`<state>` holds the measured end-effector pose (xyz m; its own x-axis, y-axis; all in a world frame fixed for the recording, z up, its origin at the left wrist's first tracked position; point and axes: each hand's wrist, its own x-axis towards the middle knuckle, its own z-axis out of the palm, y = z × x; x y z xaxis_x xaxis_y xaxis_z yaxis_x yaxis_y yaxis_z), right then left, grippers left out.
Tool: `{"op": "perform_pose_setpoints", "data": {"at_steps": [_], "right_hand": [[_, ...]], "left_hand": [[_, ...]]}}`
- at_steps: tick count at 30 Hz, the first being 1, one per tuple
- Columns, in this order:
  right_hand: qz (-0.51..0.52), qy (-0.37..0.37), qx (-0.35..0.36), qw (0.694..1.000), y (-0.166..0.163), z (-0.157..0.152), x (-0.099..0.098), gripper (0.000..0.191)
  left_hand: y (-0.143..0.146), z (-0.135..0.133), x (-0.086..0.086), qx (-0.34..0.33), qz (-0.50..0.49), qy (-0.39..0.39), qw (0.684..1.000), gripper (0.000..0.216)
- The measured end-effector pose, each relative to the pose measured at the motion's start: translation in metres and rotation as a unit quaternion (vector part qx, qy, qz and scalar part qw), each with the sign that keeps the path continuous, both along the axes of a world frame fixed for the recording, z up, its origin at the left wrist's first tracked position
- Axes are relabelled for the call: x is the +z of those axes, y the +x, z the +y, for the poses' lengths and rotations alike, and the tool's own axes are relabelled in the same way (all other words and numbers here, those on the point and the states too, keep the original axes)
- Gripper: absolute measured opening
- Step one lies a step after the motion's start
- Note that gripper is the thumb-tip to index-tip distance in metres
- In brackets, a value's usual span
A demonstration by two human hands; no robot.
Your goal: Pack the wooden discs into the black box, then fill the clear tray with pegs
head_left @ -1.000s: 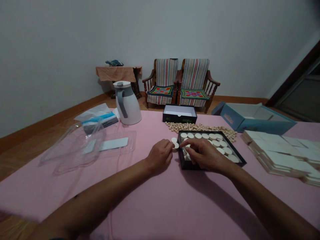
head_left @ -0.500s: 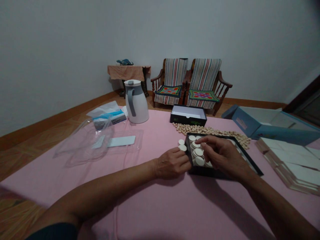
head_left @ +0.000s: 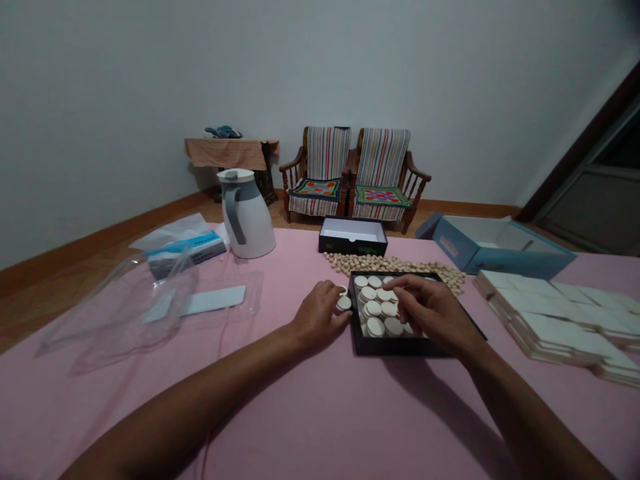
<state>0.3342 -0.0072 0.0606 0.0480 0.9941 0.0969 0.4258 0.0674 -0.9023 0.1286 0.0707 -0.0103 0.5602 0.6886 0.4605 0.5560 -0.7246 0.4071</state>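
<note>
A shallow black tray (head_left: 358, 345) sits on the pink tablecloth (head_left: 300, 413) and holds several white round discs (head_left: 374, 309). My right hand (head_left: 433, 313) lies over the tray's right half, fingers curled and pinching down among the discs. My left hand (head_left: 317, 315) rests just left of the tray, fingers closed around a white disc (head_left: 343, 303) lying on the cloth beside the tray's edge. A band of small beige wooden beads (head_left: 395, 265) stretches behind the tray.
A white jug (head_left: 243, 215) stands at the back left, beside clear plastic bags (head_left: 130, 300). An open black box (head_left: 353, 235) lies behind the beads, and an open blue box (head_left: 495, 247) at the back right. Stacks of white flat boards (head_left: 560, 323) fill the right side.
My left hand has closed on the loose disc beside the tray. My right hand stays over the tray, its fingers shifting among the discs. The camera view has swung to and fro.
</note>
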Motion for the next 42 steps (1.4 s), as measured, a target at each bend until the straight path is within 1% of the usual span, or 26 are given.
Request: {"op": "perform_pose_setpoints", "data": {"at_steps": [3,6,10,13,16,19,22,25,28,33,38,42], "right_hand": [[0.009,0.003,-0.013,1.0,0.004,-0.001,0.0,0.038],[0.023,0.004,-0.02,1.0,0.009,-0.004,0.0,0.038],[0.03,0.011,-0.045,0.998,0.024,-0.012,-0.001,0.037],[0.028,0.046,-0.108,0.993,0.04,-0.017,-0.004,0.035],[0.026,0.095,-0.198,0.975,0.059,-0.016,-0.014,0.032],[-0.004,0.124,-0.26,0.958,0.077,-0.01,-0.029,0.03],[-0.067,0.143,-0.295,0.942,0.089,-0.005,-0.042,0.03],[-0.145,0.161,-0.329,0.919,0.095,-0.002,-0.049,0.03],[-0.188,0.173,-0.337,0.906,0.097,-0.001,-0.053,0.03],[-0.204,0.176,-0.33,0.905,0.097,0.0,-0.055,0.032],[-0.21,0.167,-0.325,0.907,0.096,0.001,-0.056,0.031],[-0.192,0.164,-0.33,0.91,0.096,0.0,-0.054,0.03]], "left_hand": [[0.002,0.002,-0.002,0.001,-0.009,-0.009,1.0,0.021],[0.0,0.004,0.0,0.004,-0.027,-0.013,1.0,0.019],[-0.002,0.012,0.011,0.008,-0.06,-0.01,0.998,0.019],[0.003,0.019,0.024,-0.006,-0.079,-0.011,0.997,0.022],[0.018,0.024,0.038,-0.022,-0.085,-0.003,0.996,0.025],[0.039,0.028,0.047,-0.029,-0.049,0.01,0.998,0.026],[0.062,0.034,0.049,-0.049,-0.008,0.017,0.999,0.025],[0.085,0.041,0.048,-0.072,0.038,0.023,0.996,0.024],[0.108,0.047,0.048,-0.092,0.084,0.026,0.992,0.024],[0.138,0.05,0.048,-0.108,0.135,0.037,0.984,0.013],[0.142,0.052,0.046,-0.104,0.142,0.045,0.983,0.014],[0.14,0.051,0.047,-0.106,0.136,0.044,0.984,0.022]]}}
